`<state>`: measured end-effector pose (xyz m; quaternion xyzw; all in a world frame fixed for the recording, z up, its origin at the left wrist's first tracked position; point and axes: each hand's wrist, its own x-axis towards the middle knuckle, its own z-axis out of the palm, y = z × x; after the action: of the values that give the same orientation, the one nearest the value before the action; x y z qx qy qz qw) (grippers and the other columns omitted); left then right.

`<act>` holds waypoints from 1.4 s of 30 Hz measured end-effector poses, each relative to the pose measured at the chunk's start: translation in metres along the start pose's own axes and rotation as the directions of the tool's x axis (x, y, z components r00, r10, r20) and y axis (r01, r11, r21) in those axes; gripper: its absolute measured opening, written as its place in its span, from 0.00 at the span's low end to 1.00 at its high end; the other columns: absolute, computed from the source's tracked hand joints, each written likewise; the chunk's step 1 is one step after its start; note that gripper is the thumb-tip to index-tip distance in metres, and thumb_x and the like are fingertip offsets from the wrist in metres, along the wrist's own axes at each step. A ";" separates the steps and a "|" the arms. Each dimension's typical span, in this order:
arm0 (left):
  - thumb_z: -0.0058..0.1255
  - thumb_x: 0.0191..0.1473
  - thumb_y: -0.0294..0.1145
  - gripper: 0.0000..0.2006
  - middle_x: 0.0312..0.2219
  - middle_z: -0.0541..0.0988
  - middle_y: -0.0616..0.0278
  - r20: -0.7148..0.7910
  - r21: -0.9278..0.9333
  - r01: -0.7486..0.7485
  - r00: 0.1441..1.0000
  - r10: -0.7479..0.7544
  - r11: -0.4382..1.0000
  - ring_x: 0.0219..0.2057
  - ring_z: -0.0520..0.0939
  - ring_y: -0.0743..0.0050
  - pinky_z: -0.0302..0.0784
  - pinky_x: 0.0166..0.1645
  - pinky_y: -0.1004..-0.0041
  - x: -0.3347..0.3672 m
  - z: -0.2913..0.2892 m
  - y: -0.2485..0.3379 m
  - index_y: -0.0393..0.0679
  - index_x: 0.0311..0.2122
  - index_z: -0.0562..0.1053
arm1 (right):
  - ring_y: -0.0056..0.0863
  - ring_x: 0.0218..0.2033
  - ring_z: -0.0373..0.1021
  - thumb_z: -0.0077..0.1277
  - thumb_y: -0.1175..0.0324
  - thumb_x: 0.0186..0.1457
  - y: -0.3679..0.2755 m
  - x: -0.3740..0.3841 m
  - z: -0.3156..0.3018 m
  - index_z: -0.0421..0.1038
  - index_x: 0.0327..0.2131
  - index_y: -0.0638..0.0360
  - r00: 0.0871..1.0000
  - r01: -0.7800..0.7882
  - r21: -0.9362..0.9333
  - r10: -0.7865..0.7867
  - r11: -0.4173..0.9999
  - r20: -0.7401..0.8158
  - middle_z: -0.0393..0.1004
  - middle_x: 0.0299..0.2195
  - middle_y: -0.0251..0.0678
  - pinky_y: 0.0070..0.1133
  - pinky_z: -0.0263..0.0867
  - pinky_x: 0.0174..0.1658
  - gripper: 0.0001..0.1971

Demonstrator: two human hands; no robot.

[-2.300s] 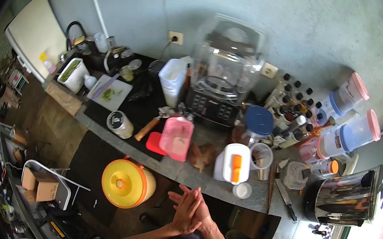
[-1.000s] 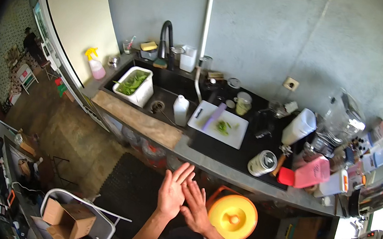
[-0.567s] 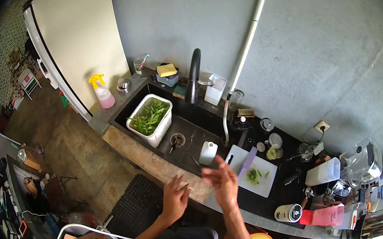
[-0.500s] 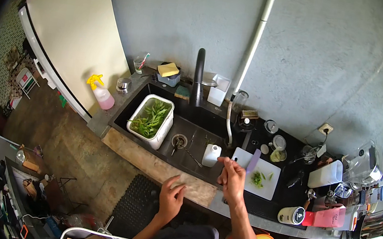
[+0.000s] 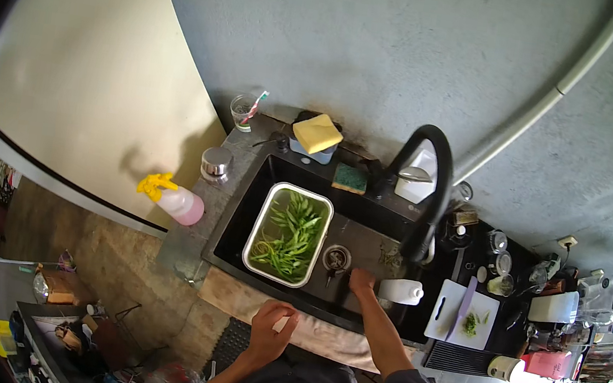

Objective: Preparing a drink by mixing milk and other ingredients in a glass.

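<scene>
My right hand (image 5: 362,282) reaches down into the dark sink (image 5: 342,305), between the metal drain (image 5: 336,258) and a white plastic bottle (image 5: 401,291). Its fingers point away from view, so what they touch or hold is hidden. Left of the drain, a white rectangular tub (image 5: 250,238) holds water and green leafy stems (image 5: 293,236). My left hand (image 5: 272,332) hovers before the sink's front edge, above a beige cloth (image 5: 231,294). Its fingers are loosely curled, apart from the thumb, with nothing visible in them.
A black curved faucet (image 5: 443,186) arches over the sink. Behind it sit a yellow sponge (image 5: 317,133) and a green scouring sponge (image 5: 350,179). A pink spray bottle (image 5: 181,204) stands left. Rightward lies a white cutting board (image 5: 442,310) with a purple knife (image 5: 464,305) and chopped greens (image 5: 470,323).
My view has swung left and closer to the sink. My right hand has gone from above the counter edge down into the sink. The left hand stays before the sink, its fingers more curled.
</scene>
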<state>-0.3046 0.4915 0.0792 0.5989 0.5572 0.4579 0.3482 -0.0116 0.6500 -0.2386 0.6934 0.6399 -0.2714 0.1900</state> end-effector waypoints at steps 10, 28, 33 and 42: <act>0.54 0.59 0.16 0.30 0.69 0.71 0.41 0.278 0.461 -0.609 0.790 0.546 0.646 0.72 0.70 0.40 0.67 0.74 0.46 0.268 0.099 -0.009 0.30 0.69 0.69 | 0.34 0.31 0.83 0.60 0.65 0.65 -0.003 -0.121 -0.108 0.81 0.37 0.65 0.954 0.078 0.766 0.175 0.638 -0.242 0.83 0.28 0.40 0.33 0.80 0.34 0.11; 0.59 0.71 0.28 0.18 0.41 0.89 0.54 0.835 -0.331 0.729 0.522 -0.173 0.599 0.41 0.93 0.64 0.92 0.38 0.68 0.160 0.213 -0.046 0.35 0.61 0.70 | 0.16 0.17 0.58 0.53 0.65 0.77 -0.070 -0.280 -0.121 0.76 0.44 0.61 0.889 0.304 0.824 0.454 -0.479 -0.064 0.67 0.21 0.27 0.20 0.56 0.21 0.09; 0.58 0.73 0.45 0.20 0.32 0.89 0.48 0.677 -0.438 0.725 0.655 -0.335 0.532 0.32 0.93 0.59 0.93 0.36 0.65 0.147 0.243 -0.070 0.33 0.40 0.82 | 0.16 0.17 0.57 0.52 0.65 0.78 -0.078 -0.284 -0.098 0.75 0.46 0.61 0.908 0.292 0.771 0.418 -0.566 -0.037 0.65 0.21 0.27 0.20 0.52 0.20 0.09; 0.56 0.74 0.52 0.25 0.36 0.89 0.46 0.782 -0.375 0.805 0.541 -0.310 0.460 0.34 0.93 0.57 0.94 0.41 0.62 0.141 0.233 -0.083 0.32 0.43 0.82 | 0.16 0.15 0.54 0.52 0.65 0.78 -0.083 -0.281 -0.079 0.75 0.46 0.61 0.907 0.287 0.735 0.421 -0.615 -0.002 0.64 0.20 0.27 0.20 0.50 0.19 0.09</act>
<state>-0.1210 0.6640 -0.0539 0.2927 0.3640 0.2576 0.8458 -0.0923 0.4868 0.0038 0.5499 -0.0138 -0.5253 -0.6492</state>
